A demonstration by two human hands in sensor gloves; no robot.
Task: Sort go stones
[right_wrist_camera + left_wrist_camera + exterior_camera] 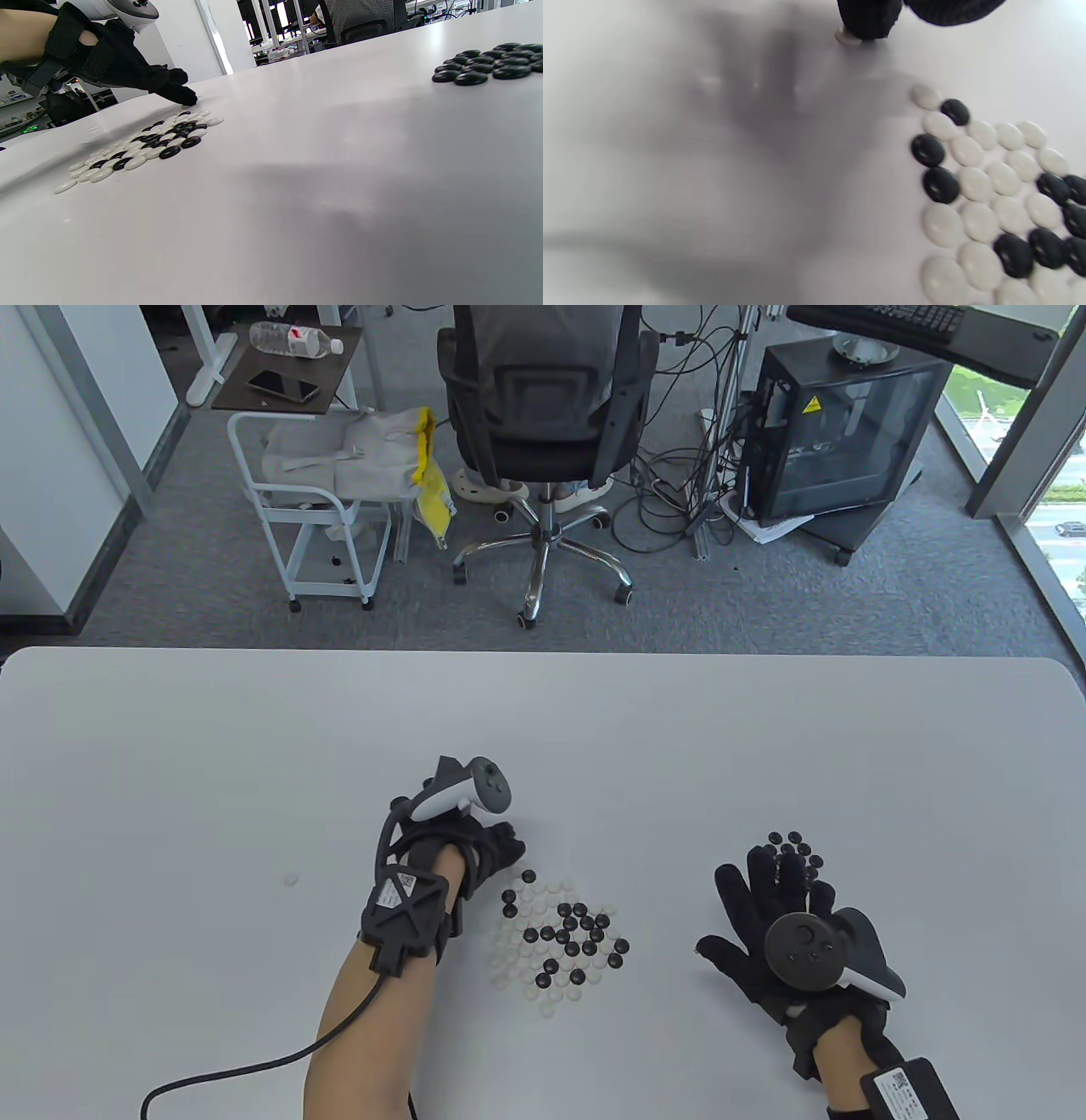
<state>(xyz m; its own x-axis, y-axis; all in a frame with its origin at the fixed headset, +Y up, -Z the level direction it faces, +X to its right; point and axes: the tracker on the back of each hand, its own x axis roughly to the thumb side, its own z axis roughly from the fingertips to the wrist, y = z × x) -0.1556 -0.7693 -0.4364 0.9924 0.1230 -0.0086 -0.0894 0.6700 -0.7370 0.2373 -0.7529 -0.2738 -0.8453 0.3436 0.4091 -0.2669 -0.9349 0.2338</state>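
two hands work the table (170, 746), and nearest the viewer the right hand (776, 933) lies flat with its fingers spread, holding nothing. just beyond its fingertips, at twelve o'clock from it, sits the sorted cluster of black stones (793, 848), well apart from everything else.

at nine o'clock from that hand lies the mixed pile (556, 933) of black and white stones, packed edge to edge. the left hand (475, 857) reaches past the pile's eleven o'clock corner; the left wrist view shows one fingertip (867, 19) pressing down on a single white stone (846, 37) that sits clear of the pile. whether a second finger closes on it cannot be told, so the grip reads as a press, not a sure pinch. a lone white stone (291, 880) rests far out at nine o'clock, likely the start of the white group.

the step in hand appears to be drawing that white stone away toward the lone one. to do it well, the person should keep the fingertip square on the stone's crown, since the domed stone may squirt sideways, and slide it away from the pile so its neighbours are not dragged along.

farther off, white labels with printed codes sit on both wrist straps, too small to read. beyond the table, a yellow warning triangle (812, 404) marks the black computer case (836, 441); a bottle's (297, 339) label is illegible.
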